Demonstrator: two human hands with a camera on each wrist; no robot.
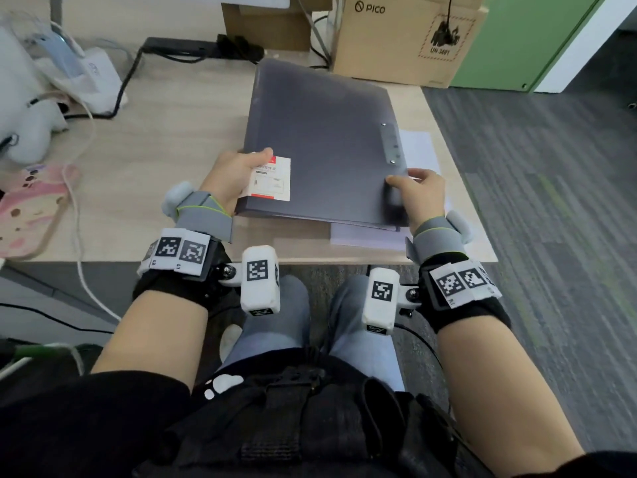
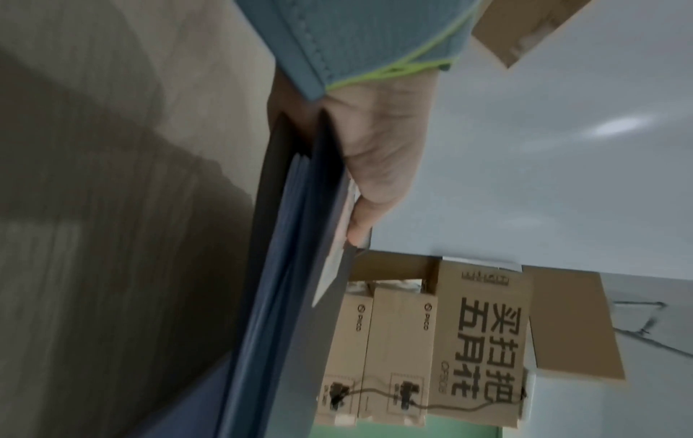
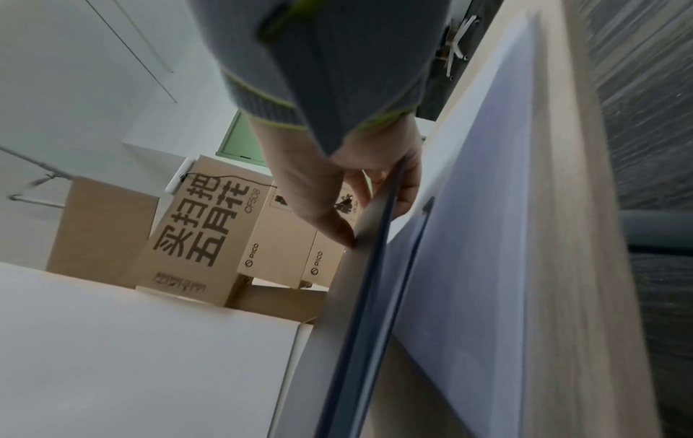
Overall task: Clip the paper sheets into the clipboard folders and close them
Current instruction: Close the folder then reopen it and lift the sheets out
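A dark grey clipboard folder [image 1: 320, 139] lies closed on the wooden desk [image 1: 179, 160], with a white and red label [image 1: 270, 179] near its left front corner. My left hand [image 1: 238, 177] grips its left edge, thumb on top by the label; the left wrist view shows the folder's layered edge [image 2: 296, 266] under the thumb [image 2: 375, 192]. My right hand [image 1: 418, 194] holds the front right corner, thumb on the cover and fingers under the cover edge [image 3: 371, 266]. White paper sheets [image 1: 365, 234] lie beneath the folder, sticking out at the front and right [image 3: 469, 237].
Cardboard boxes [image 1: 406, 39] stand at the back right of the desk. A black power strip and cable [image 1: 179, 48] run along the back. White plush toys [image 1: 24, 108] and a pink item [image 1: 27, 208] sit at the left. Grey carpet [image 1: 551, 201] lies to the right.
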